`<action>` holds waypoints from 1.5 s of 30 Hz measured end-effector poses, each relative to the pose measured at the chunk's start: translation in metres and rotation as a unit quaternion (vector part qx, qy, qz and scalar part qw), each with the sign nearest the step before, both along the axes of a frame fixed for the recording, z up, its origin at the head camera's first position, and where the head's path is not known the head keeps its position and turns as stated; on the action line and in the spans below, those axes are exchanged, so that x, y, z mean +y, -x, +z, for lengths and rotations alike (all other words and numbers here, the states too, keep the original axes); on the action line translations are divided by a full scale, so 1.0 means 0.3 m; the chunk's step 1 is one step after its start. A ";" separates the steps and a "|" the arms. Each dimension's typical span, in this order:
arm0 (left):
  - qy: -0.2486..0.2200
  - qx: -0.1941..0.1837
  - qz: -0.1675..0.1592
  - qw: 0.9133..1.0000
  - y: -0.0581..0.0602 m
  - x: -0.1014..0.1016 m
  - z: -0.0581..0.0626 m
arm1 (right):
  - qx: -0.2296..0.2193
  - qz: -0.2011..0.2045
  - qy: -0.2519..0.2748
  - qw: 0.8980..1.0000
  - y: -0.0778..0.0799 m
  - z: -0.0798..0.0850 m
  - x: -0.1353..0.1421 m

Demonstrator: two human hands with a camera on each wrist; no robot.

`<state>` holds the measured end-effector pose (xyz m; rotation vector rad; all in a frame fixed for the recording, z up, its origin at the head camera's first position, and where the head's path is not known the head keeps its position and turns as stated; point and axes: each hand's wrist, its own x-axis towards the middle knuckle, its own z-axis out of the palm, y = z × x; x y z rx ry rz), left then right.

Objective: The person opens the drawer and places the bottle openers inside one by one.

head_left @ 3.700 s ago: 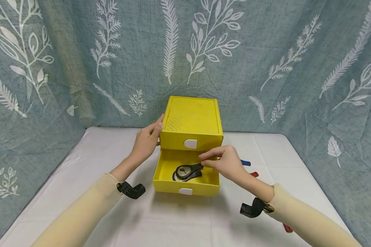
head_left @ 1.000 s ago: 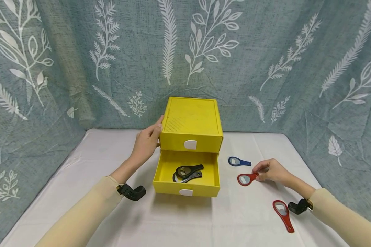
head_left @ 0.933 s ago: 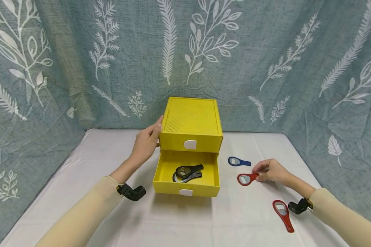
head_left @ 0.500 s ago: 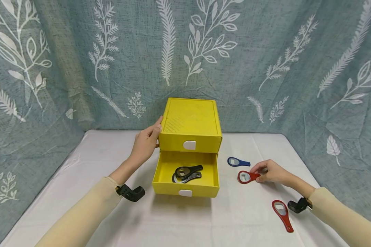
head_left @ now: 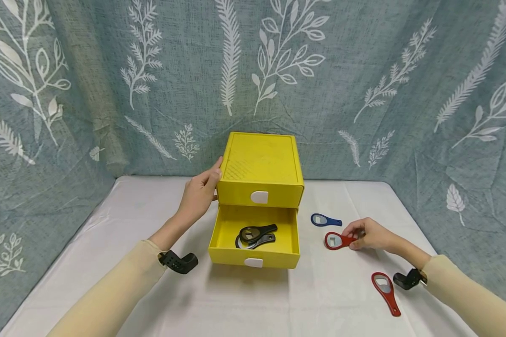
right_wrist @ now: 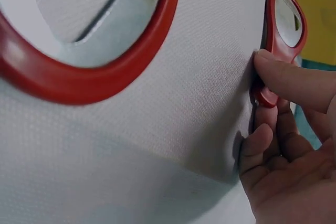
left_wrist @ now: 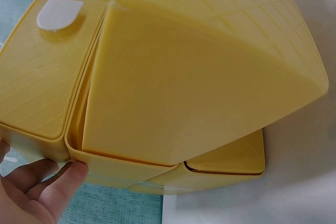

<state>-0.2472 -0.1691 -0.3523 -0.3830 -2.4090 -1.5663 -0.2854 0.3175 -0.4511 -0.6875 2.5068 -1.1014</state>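
Observation:
My right hand [head_left: 372, 234] pinches the handle of a red bottle opener [head_left: 334, 241], thumb on one side and fingers on the other, low over the white cloth. The right wrist view shows this red opener [right_wrist: 287, 22] with its round head pointing away from the palm. My left hand [head_left: 199, 194] rests against the left side of a yellow two-drawer cabinet [head_left: 263, 157], fingertips touching its wall. The lower drawer [head_left: 232, 257] is pulled out, and two black bottle openers [head_left: 259, 231] lie overlapping inside it. The upper drawer is closed.
A blue bottle opener [head_left: 325, 220] lies right of the cabinet, just beyond the held one. Another red bottle opener [head_left: 385, 292] lies nearer, close to the right wrist. A patterned blue-grey curtain [head_left: 185, 84] surrounds the table's back and sides.
My right hand has left the black opener in the drawer and moved right to the red opener. Within the last second that opener's head has shifted slightly away from me. The left hand stays put.

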 end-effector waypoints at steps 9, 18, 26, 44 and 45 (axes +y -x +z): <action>0.003 -0.005 0.007 1.000 -0.003 0.003 0.001 | -0.038 -0.004 0.035 0.999 -0.010 0.008 0.002; 0.005 -0.003 0.011 1.000 0.000 0.005 0.002 | -0.055 -0.019 0.055 0.997 -0.022 0.014 -0.002; 0.003 -0.006 0.011 1.000 0.000 0.005 0.002 | -0.073 -0.029 0.102 0.992 -0.033 0.018 -0.020; -0.002 -0.003 0.003 1.000 0.002 0.004 0.001 | -0.088 -0.069 0.147 0.983 -0.118 0.158 -0.146; -0.003 -0.003 0.003 1.000 0.002 0.004 0.001 | -0.086 -0.070 0.150 0.982 -0.122 0.167 -0.152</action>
